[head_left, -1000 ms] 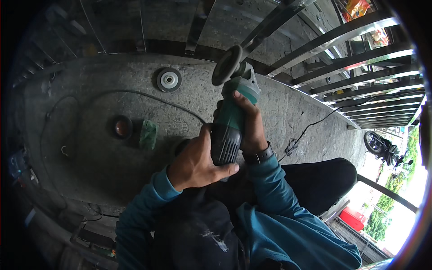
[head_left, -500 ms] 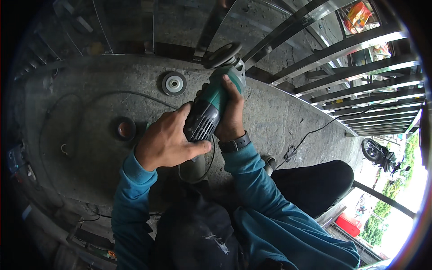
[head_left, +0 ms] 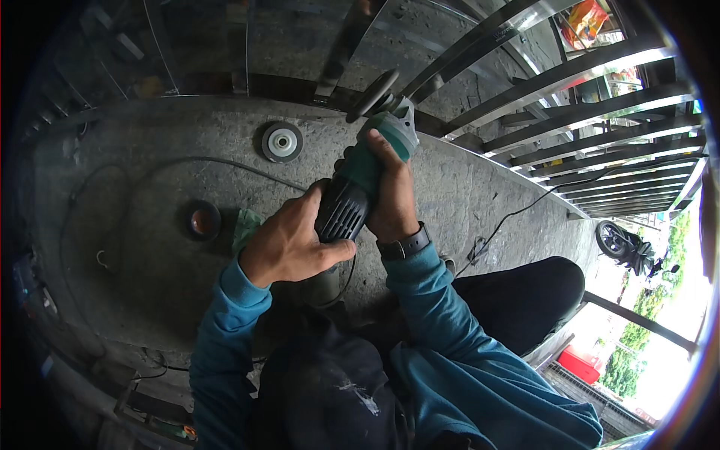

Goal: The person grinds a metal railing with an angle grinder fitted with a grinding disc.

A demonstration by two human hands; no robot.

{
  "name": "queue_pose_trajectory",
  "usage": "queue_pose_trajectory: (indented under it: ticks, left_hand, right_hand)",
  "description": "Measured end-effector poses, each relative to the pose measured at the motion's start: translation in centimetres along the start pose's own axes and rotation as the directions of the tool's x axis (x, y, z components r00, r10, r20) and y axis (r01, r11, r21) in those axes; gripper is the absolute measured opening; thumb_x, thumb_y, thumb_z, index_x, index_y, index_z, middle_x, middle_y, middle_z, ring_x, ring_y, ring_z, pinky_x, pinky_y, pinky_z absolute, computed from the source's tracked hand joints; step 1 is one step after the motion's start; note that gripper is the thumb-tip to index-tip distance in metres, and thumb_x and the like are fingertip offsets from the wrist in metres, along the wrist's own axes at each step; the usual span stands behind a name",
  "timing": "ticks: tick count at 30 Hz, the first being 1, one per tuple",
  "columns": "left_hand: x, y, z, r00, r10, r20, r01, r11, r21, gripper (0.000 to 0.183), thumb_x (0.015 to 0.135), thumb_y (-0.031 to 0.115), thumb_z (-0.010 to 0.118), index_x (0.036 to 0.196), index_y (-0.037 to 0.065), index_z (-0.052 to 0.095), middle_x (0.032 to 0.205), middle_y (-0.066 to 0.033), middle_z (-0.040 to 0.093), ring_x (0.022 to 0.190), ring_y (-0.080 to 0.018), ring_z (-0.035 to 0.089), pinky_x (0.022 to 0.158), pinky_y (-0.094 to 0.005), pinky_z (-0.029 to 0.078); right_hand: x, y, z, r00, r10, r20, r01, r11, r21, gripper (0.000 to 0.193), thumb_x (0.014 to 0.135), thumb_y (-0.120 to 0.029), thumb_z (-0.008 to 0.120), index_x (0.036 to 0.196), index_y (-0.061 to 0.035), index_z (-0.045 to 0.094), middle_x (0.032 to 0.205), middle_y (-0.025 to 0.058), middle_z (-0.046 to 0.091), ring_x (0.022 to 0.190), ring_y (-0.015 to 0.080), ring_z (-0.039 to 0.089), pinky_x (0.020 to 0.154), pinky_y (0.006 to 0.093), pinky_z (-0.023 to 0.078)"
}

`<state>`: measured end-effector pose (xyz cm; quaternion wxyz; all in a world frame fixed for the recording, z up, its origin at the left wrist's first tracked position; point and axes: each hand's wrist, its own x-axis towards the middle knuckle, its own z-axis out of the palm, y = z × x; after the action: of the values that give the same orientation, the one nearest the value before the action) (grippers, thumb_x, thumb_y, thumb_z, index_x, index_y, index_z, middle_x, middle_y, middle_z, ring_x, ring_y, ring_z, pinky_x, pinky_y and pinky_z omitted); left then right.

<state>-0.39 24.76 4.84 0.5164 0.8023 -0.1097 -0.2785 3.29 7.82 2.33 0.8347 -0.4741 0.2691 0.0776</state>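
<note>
A green and black angle grinder (head_left: 360, 172) is held in both hands above the concrete floor. My left hand (head_left: 294, 238) wraps round the rear of its black vented body, with the thumb across the end. Round the green front part, near the head, my right hand (head_left: 392, 187) is closed, its thumb lying on top. The grinder's disc (head_left: 373, 96) is tilted nearly edge-on, close to the lower bar of a metal frame; whether they touch I cannot tell. The fingers under the tool are hidden.
A spare grinding disc (head_left: 282, 142) lies on the floor (head_left: 480, 195) left of the tool, and a dark round roll (head_left: 202, 220) nearer. Beside my left wrist is a green cloth (head_left: 246, 227). A metal barred frame (head_left: 585, 109) spans the far side and right. Cables (head_left: 517, 221) trail across the floor.
The grinder has turned in my hands, so its disc now shows more edge-on. Both hands have shifted slightly right with it, and more of the green cloth shows.
</note>
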Motion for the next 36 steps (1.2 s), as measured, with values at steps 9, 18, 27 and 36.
queue_pose_trajectory:
  ticks: [9, 18, 27, 36]
  left_hand:
    - [0.9, -1.0, 2.7, 0.997, 0.078, 0.014, -0.072, 0.964, -0.256, 0.067, 0.072, 0.028, 0.072, 0.121, -0.01, 0.045, 0.088, -0.0278, 0.066, 0.082, -0.0435, 0.068, 0.076, -0.047, 0.054]
    - [0.1, 0.5, -0.4, 1.0, -0.031, 0.002, 0.031, 0.994, 0.106, 0.076, 0.074, 0.037, 0.072, 0.127, -0.01, 0.046, 0.099, -0.0329, 0.066, 0.09, -0.0468, 0.069, 0.083, -0.0508, 0.056]
    - [-1.2, 0.3, -1.9, 0.992, 0.012, -0.128, 0.027, 0.954, 0.298, 0.087, 0.074, 0.036, 0.073, 0.137, -0.014, 0.041, 0.108, -0.0356, 0.065, 0.096, -0.0488, 0.068, 0.088, -0.0507, 0.055]
    - [0.0, -0.1, -0.2, 0.999, -0.014, 0.03, 0.012, 0.996, 0.093, 0.078, 0.076, 0.037, 0.078, 0.133, -0.005, 0.045, 0.11, -0.032, 0.065, 0.102, -0.0459, 0.067, 0.089, -0.0499, 0.054]
  right_hand:
    - [-0.8, -1.6, -1.4, 0.994, -0.111, -0.003, 0.109, 0.982, -0.154, 0.035, 0.095, -0.023, 0.068, 0.117, -0.0032, 0.05, 0.087, 0.0126, 0.062, 0.068, 0.0256, 0.068, 0.059, 0.0386, 0.06]
    - [0.2, 0.7, -0.4, 0.998, 0.044, 0.044, -0.047, 0.996, 0.071, 0.036, 0.096, -0.035, 0.065, 0.114, -0.0065, 0.053, 0.091, 0.0109, 0.063, 0.08, 0.0253, 0.068, 0.071, 0.0412, 0.061]
    - [1.1, 2.0, 1.7, 0.99, 0.078, 0.12, -0.097, 0.982, 0.164, 0.041, 0.094, -0.039, 0.067, 0.112, -0.0048, 0.053, 0.088, 0.0111, 0.063, 0.077, 0.0254, 0.069, 0.07, 0.0394, 0.061]
    - [-0.6, 0.4, -0.1, 1.0, -0.026, -0.01, 0.027, 0.999, 0.033, 0.033, 0.095, -0.029, 0.068, 0.111, -0.0044, 0.053, 0.086, 0.0109, 0.062, 0.075, 0.0251, 0.069, 0.065, 0.0395, 0.06]
